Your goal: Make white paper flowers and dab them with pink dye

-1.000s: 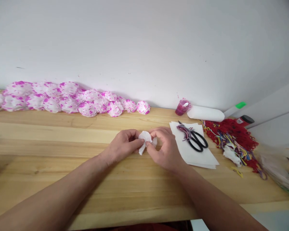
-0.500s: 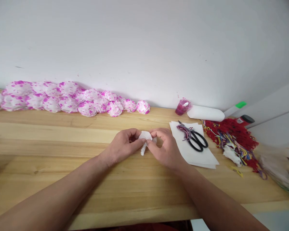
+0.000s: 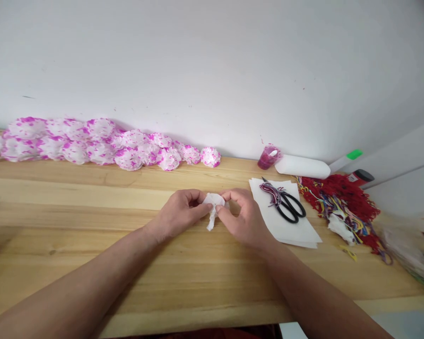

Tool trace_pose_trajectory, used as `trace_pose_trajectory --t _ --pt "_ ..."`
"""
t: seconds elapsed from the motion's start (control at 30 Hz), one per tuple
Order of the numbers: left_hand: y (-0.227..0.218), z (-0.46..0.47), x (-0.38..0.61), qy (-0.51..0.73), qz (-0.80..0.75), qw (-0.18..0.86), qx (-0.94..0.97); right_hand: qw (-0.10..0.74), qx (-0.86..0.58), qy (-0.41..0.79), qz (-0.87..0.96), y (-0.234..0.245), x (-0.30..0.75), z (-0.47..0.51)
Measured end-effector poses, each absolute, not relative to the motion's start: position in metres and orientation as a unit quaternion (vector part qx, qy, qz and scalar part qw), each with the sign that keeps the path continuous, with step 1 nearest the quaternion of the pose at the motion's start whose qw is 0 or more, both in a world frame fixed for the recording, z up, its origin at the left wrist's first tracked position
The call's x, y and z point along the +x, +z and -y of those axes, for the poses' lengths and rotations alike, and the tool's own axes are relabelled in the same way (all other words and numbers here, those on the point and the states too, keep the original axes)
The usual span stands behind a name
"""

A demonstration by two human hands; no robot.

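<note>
A small piece of crumpled white tissue paper is pinched between my two hands above the wooden table. Its upper part is gathered and rounded, and a narrow twisted end hangs down toward me. My left hand grips the left side with thumb and fingers. From the right, my right hand pinches the same piece, its thumb pressed near the middle. Just beyond my right hand, black-handled scissors and a small bundle of purple and white yarn lie on a stack of white paper sheets.
Several white-and-magenta paper pompoms line the wall at the left. A cup of magenta liquid, a white roll, a green-ended strip, a dark red-labelled container and red yarn sit right. A plastic bag lies far right.
The hands stay nearly in place. The tissue paper has shifted slightly between the fingers, and its hanging end reaches a little lower.
</note>
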State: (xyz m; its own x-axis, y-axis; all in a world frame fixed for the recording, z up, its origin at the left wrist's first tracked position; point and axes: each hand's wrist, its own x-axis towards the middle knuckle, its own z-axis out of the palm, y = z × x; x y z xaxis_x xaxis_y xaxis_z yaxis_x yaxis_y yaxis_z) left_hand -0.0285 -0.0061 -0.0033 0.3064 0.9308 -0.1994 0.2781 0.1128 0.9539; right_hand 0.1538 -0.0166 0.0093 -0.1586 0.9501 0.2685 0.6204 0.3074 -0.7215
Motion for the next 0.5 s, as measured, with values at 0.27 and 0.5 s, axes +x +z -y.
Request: trace_pose_trajectory --t 0.27,0.5 --pt "-0.0048 0.0087 -0.0280 0.324 -0.487 0.540 0.605 0.357 -0.536 0.201 0.738 0.0061 0.1532 0.0167" --pt "-0.0051 0.0086 -0.0274 0.328 -0.477 0.538 0.613 0.350 -0.531 0.196 0.746 0.0073 0.1538 0.0170"
